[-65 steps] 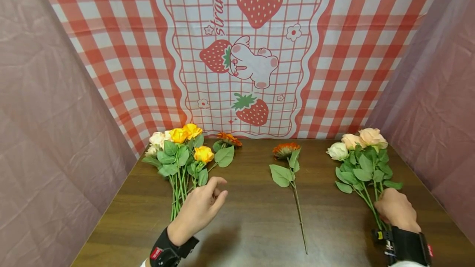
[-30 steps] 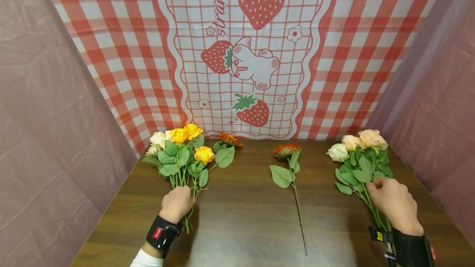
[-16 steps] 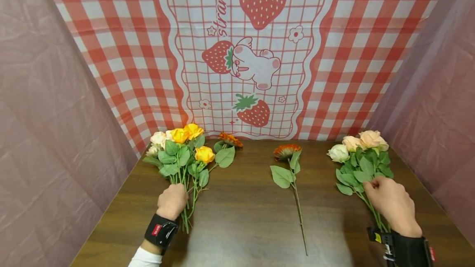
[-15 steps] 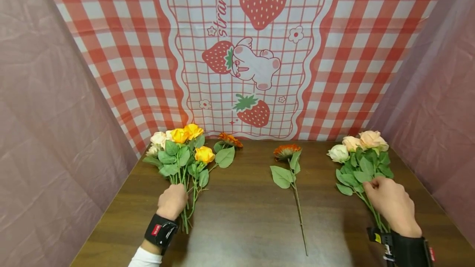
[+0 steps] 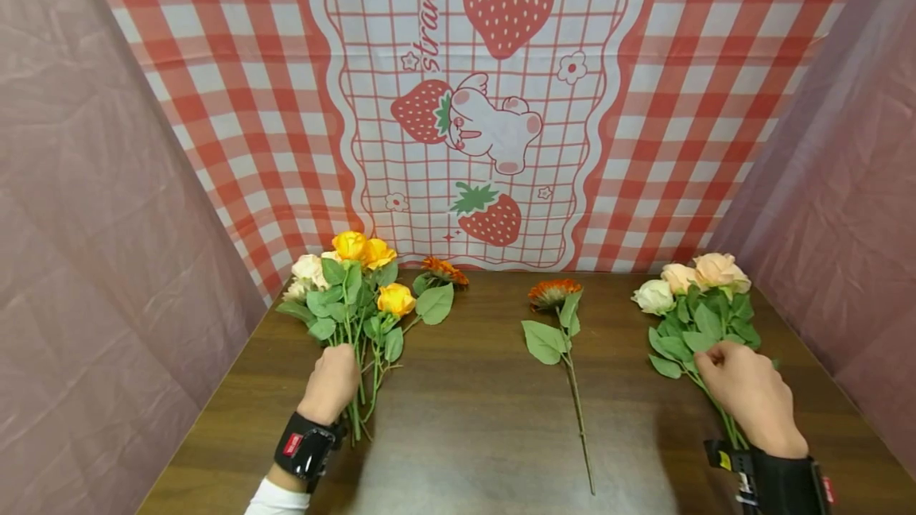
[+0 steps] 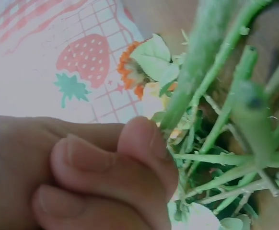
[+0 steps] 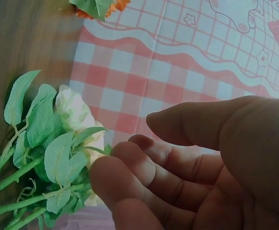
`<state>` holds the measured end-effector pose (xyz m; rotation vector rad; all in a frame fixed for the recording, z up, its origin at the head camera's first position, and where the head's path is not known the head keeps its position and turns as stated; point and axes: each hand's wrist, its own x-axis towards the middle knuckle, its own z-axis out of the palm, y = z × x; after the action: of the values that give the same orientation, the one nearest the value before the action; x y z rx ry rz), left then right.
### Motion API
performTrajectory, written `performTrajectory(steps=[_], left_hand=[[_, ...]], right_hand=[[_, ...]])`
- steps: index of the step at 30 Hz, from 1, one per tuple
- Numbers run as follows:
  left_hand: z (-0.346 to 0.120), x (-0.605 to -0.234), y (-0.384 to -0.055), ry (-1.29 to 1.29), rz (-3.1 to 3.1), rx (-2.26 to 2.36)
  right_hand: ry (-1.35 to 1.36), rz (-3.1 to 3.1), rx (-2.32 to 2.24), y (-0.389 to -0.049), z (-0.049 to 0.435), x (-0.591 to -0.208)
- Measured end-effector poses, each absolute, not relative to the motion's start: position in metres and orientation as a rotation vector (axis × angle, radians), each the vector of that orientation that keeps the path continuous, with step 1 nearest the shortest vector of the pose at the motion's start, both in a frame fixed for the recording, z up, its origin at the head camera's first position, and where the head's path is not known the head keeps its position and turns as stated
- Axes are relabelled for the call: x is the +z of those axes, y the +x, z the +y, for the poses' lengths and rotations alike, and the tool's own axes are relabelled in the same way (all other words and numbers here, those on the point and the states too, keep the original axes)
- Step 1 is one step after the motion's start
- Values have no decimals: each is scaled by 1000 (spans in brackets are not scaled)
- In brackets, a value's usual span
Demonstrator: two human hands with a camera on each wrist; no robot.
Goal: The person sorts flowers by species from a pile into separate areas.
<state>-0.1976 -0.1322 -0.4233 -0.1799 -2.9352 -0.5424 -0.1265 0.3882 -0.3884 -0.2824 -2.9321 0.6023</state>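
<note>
In the head view my left hand point(image 5: 331, 384) is at the left bunch and grips the stem of a yellow rose point(image 5: 350, 245). The left wrist view shows its curled fingers point(image 6: 87, 158) against a thick green stem point(image 6: 197, 67), with other stems crossing beside it. Around that rose lie other yellow roses point(image 5: 396, 300), cream flowers point(image 5: 308, 269) and an orange flower point(image 5: 445, 271). Over the stems of the right bunch hovers my right hand point(image 5: 750, 397), its fingers point(image 7: 134, 165) loosely bent and holding nothing. That bunch has peach roses point(image 5: 719, 272) and a white one point(image 5: 653, 296).
Between the bunches a single orange flower point(image 5: 554, 293) lies on the brown wooden table point(image 5: 472, 435), its stem pointing toward the front. A red-checked strawberry cloth point(image 5: 494, 125) hangs behind the table. Pink curtains point(image 5: 107, 221) flank both sides.
My left hand has come down to the left bunch and taken hold of a yellow rose's stem; its bloom has just risen slightly. My right hand has shifted a little left over the right bunch.
</note>
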Motion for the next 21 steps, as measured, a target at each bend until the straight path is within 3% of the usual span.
performTrajectory(steps=[10, 21], left_hand=[[-121, -413, -192, -199, -2776, -617], [-98, -392, -173, -428, -2582, -690]], right_hand=[[-253, -2930, 606, -127, 384, -388], [-69, -2837, 639, -127, 357, -374]])
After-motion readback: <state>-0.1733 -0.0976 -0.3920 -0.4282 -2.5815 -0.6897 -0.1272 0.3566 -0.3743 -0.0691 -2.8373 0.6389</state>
